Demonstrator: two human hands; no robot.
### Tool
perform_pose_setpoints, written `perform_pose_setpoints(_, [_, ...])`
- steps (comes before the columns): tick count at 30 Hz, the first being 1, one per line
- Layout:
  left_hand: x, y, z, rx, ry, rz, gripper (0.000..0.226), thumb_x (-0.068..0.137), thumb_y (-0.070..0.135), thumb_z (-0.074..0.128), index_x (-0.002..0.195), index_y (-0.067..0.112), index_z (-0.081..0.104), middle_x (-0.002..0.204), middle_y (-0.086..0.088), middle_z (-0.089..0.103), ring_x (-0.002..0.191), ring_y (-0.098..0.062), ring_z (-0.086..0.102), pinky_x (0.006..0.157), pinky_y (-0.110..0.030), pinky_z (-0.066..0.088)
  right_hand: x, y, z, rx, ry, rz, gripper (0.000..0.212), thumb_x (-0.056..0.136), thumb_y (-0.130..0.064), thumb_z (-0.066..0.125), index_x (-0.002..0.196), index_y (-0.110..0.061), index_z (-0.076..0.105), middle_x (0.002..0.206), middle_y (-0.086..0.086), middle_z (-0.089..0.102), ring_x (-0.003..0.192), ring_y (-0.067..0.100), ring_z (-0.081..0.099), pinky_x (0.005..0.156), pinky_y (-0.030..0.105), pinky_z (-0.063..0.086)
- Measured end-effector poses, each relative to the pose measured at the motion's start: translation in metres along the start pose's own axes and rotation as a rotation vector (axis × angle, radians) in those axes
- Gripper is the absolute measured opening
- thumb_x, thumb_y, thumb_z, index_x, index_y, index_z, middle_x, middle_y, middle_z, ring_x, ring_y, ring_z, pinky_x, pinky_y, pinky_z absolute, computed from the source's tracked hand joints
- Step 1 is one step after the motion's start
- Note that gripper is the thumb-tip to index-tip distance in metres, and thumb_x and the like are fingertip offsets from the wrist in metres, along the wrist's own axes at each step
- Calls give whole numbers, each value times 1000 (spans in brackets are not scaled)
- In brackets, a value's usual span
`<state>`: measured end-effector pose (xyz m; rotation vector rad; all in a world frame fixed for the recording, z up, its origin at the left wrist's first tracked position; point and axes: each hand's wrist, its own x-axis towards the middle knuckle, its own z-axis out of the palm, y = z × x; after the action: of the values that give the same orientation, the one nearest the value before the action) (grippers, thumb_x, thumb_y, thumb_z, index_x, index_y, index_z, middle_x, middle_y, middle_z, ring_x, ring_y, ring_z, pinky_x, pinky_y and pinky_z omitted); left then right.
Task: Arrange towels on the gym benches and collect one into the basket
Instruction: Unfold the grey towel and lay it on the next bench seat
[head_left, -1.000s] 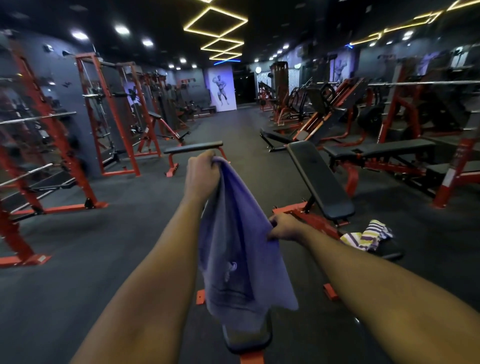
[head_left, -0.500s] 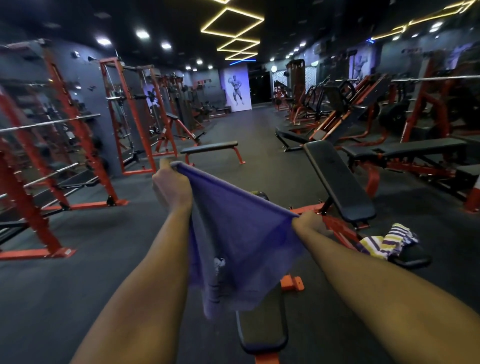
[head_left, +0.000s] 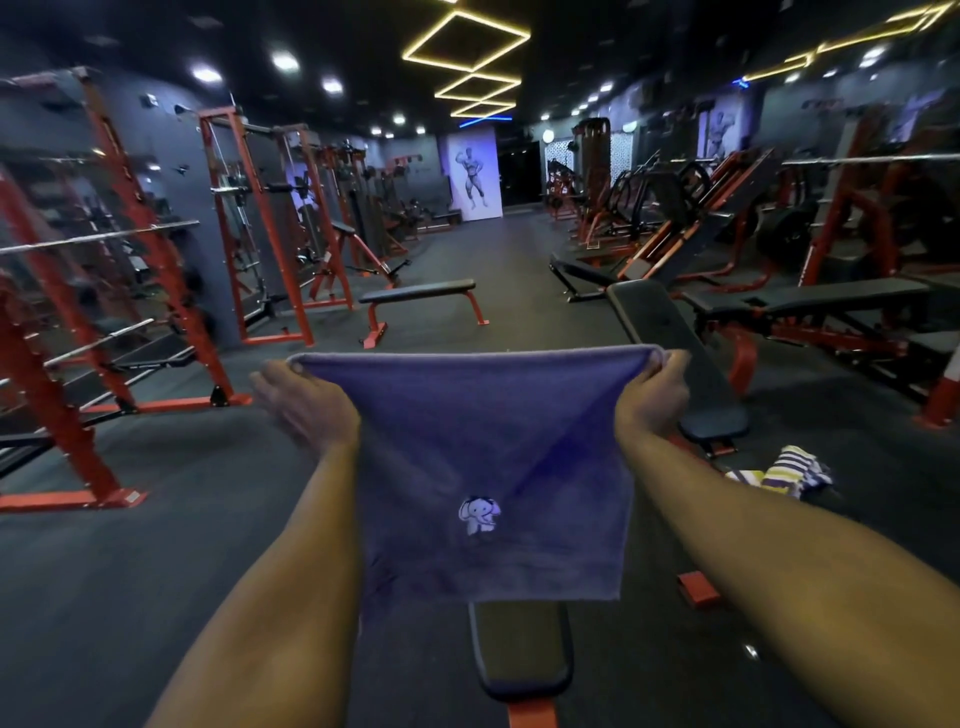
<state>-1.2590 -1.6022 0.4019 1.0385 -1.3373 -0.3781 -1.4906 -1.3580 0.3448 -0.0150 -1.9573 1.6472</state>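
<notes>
A purple towel (head_left: 493, 441) with a small white elephant patch hangs spread flat in front of me. My left hand (head_left: 306, 402) pinches its top left corner and my right hand (head_left: 652, 395) pinches its top right corner. The towel hangs above a black adjustable bench (head_left: 522, 649) with an orange frame; the bench's inclined backrest (head_left: 670, 343) shows behind my right hand. A striped yellow, white and purple towel (head_left: 784, 470) lies crumpled on the floor to the right of that bench. No basket is in view.
A flat black bench (head_left: 418, 293) on orange legs stands ahead in the aisle. Another flat bench (head_left: 810, 301) stands at right among orange machines. Orange racks (head_left: 130, 249) with barbells line the left side. Dark rubber floor runs down the middle.
My hands have moved apart and levelled, so the towel went from hanging bunched to being stretched flat between its top corners. The view has shifted slightly.
</notes>
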Motion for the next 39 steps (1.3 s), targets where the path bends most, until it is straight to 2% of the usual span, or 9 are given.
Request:
perform_pose_setpoints(4, [3, 10, -2, -16, -138, -140, 27, 99, 16, 34, 115, 1, 50, 116, -30, 58, 106, -44, 56, 84, -44, 42, 19, -23, 5, -318, -115, 13, 29, 99, -36, 43, 109, -12, 56, 105, 20, 68, 97, 39, 66, 77, 43, 51])
perform_pose_setpoints(7, [9, 9, 7, 271, -346, -413, 31, 96, 9, 45, 121, -3, 57, 126, -25, 58, 118, -42, 56, 97, -48, 46, 31, -22, 8, -508, -427, 290, 39, 93, -20, 53, 126, -3, 61, 128, 17, 61, 119, 35, 58, 95, 41, 48])
perform_pose_setpoints(10, [-3, 13, 9, 486, -561, -431, 33, 89, 6, 60, 121, -3, 62, 128, -21, 58, 119, -36, 57, 94, -44, 49, 17, -24, 7, -466, -715, 356, 44, 92, -20, 53, 131, 0, 55, 135, 16, 56, 126, 33, 53, 98, 35, 45])
perform_pose_setpoints(16, [-49, 32, 30, 327, -905, -235, 22, 78, 19, 68, 94, 4, 66, 104, -18, 68, 91, -35, 70, 78, -42, 61, -51, -45, 30, -154, -967, 201, 16, 87, -19, 67, 86, -3, 65, 80, 14, 65, 57, 25, 64, 39, 28, 54])
perform_pose_setpoints(20, [-70, 58, 31, 109, -1129, -66, 29, 89, 25, 64, 80, -3, 64, 77, -20, 67, 54, -27, 68, 48, -39, 60, -77, -68, 30, 27, -1236, 109, 13, 97, -11, 55, 95, -1, 64, 83, 17, 61, 58, 21, 61, 41, 23, 54])
perform_pose_setpoints(28, [-54, 50, 23, -83, -1439, -19, 21, 90, -7, 42, 89, -2, 63, 79, -22, 65, 63, -29, 69, 62, -38, 62, -69, -63, 22, 129, -1319, -5, 33, 84, -25, 74, 105, -1, 69, 98, 14, 74, 82, 14, 68, 60, 20, 55])
perform_pose_setpoints(31, [-50, 35, 23, -117, -1447, 36, 19, 86, -8, 47, 100, 3, 55, 90, -19, 64, 77, -28, 69, 72, -44, 62, -69, -63, 24, 113, -1311, -64, 29, 84, -26, 74, 93, 1, 71, 83, 12, 74, 72, 12, 65, 61, 21, 52])
perform_pose_setpoints(36, [-39, 0, 28, 231, -1609, 313, 76, 70, 17, 67, 135, 40, 35, 128, 1, 45, 121, -22, 35, 108, -50, 35, -58, -76, 29, 237, -1344, -67, 18, 85, -5, 57, 75, 10, 60, 71, 13, 47, 59, 20, 42, 55, 26, 35])
perform_pose_setpoints(39, [-38, -28, 32, 468, -1632, 421, 44, 75, 23, 70, 117, 30, 58, 122, 0, 60, 107, -16, 48, 101, -43, 41, -46, -80, 33, 216, -1341, -29, 13, 84, -8, 54, 80, 0, 64, 67, 9, 51, 56, 11, 46, 53, 22, 38])
